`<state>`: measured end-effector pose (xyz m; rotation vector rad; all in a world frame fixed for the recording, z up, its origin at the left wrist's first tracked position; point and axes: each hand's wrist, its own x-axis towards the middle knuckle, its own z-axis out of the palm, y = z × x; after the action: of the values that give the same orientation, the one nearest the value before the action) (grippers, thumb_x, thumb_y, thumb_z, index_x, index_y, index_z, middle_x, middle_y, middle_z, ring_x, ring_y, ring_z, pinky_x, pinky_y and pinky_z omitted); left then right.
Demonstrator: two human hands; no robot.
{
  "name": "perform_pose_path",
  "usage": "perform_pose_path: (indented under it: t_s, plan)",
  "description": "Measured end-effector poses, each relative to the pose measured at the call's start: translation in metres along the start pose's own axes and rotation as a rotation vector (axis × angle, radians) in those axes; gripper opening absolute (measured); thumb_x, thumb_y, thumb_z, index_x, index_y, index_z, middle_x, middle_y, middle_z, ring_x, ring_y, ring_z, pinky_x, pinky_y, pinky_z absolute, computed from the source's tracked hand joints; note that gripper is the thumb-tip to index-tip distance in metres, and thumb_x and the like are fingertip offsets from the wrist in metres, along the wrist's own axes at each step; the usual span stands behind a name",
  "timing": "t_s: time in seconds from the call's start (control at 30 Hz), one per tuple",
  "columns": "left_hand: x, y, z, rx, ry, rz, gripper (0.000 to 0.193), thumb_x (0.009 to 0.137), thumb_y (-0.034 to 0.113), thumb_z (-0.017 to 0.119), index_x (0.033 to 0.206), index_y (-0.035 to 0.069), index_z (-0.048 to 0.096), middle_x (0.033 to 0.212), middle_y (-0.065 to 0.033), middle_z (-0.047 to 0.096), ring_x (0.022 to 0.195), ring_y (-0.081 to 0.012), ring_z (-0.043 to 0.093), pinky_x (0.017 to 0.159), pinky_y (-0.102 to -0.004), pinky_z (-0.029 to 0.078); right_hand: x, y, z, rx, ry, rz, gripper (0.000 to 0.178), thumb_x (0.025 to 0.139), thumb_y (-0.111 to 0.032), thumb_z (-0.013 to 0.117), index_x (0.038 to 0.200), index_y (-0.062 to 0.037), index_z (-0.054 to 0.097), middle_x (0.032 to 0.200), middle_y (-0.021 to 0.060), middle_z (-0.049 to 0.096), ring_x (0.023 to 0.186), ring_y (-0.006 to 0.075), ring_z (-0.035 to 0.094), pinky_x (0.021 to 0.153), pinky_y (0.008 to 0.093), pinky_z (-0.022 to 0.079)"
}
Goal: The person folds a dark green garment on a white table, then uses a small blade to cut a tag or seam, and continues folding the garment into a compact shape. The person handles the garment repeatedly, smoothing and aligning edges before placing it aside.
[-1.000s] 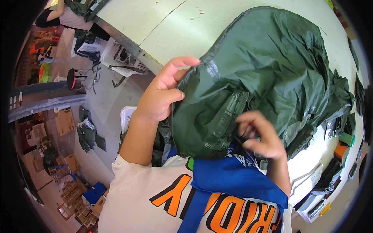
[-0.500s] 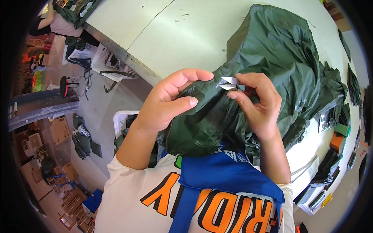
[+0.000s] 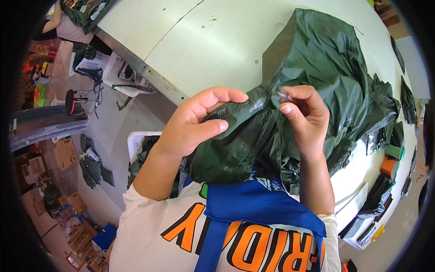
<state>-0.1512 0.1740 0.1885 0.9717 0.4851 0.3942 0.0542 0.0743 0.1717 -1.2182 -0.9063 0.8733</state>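
A dark green, thin nylon garment (image 3: 317, 68) lies bunched on a pale table (image 3: 213, 41) and hangs over its near edge toward me. My left hand (image 3: 190, 127) pinches a folded edge strip of the garment between thumb and fingers. My right hand (image 3: 306, 115) grips the same edge a little to the right, fingertips closed on a small pale tag or zip piece. Both hands hold the fabric up just above the table's edge, close together.
More dark green garments lie piled along the table's right side (image 3: 385, 136). A white plastic basket (image 3: 136, 145) with green fabric stands on the floor at my left. Another white basket (image 3: 122, 77) sits under the table edge. Cardboard boxes (image 3: 63, 154) stand on the floor far left.
My right hand came up from the garment's lower part to its upper edge and now pinches it beside my left hand. The fabric has been pulled and stretched between both hands.
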Motion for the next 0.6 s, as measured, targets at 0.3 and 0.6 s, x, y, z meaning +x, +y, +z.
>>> perform_pose_path:
  t_s: [0.3, 0.6]
  plan:
    - [0.017, -0.014, -0.014, 0.76, -0.99, -0.425, 0.034, 0.085, 0.007, 0.061, 0.12, 0.008, 0.062, 0.112, -0.0094, 0.067, 0.101, -0.015, 0.063, 0.089, -0.0295, 0.048, 0.024, 0.071, -0.022, -0.372, 0.082, 0.247, 0.038, 0.078, -0.02, 0.071, 0.102, 0.0012, 0.051, 0.072, 0.0093, 0.058, 0.064, 0.0187, 0.055, 0.06, 0.0329, 0.047]
    - [0.195, -0.049, -0.017, 0.929, 0.157, 0.012, 0.089, 0.082, 0.036, 0.071, 0.146, -0.001, 0.021, 0.149, -0.0215, 0.027, 0.135, -0.0339, 0.033, 0.105, -0.046, 0.036, -0.043, 0.048, 0.026, -0.548, -0.619, -0.021, 0.024, 0.076, -0.008, 0.063, 0.094, -0.0028, 0.048, 0.076, 0.0183, 0.06, 0.071, 0.0374, 0.063, 0.06, 0.0439, 0.05]
